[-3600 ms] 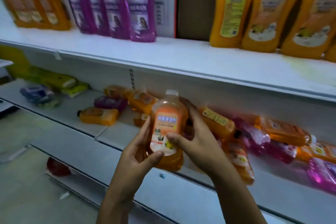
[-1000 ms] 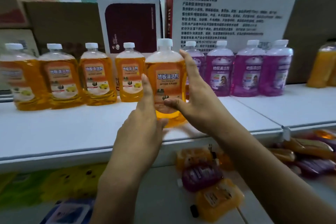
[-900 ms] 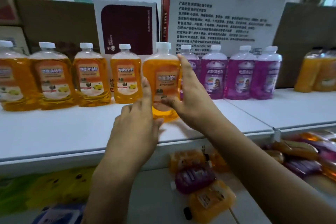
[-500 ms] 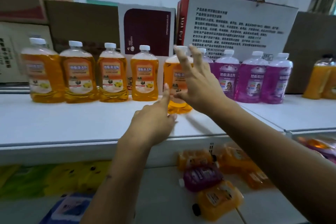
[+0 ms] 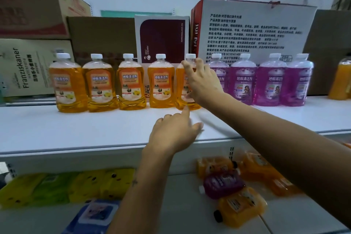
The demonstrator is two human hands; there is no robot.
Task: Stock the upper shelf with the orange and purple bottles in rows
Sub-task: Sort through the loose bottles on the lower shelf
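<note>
On the white upper shelf (image 5: 76, 129) a row of several orange bottles (image 5: 131, 83) stands upright, labels forward. The rightmost orange bottle (image 5: 180, 89) stands at the row's end, next to a row of several purple bottles (image 5: 269, 81). My right hand (image 5: 203, 81) lies against its front, fingers spread and reaching up to the white cap. My left hand (image 5: 172, 135) hovers over the shelf's front part, its index finger stretched out to the bottle's base. Neither hand is wrapped round the bottle.
Cardboard cartons (image 5: 252, 28) stand behind both rows. A bigger orange bottle (image 5: 341, 80) stands at the far right. On the lower shelf lie loose orange bottles (image 5: 241, 205), a purple bottle (image 5: 222, 184) and yellow packs (image 5: 66, 186).
Both hands carried the orange bottle up from the lower shelf and set it down at the row's right end. They have since let go of its sides; the bottle now stands farther back.
</note>
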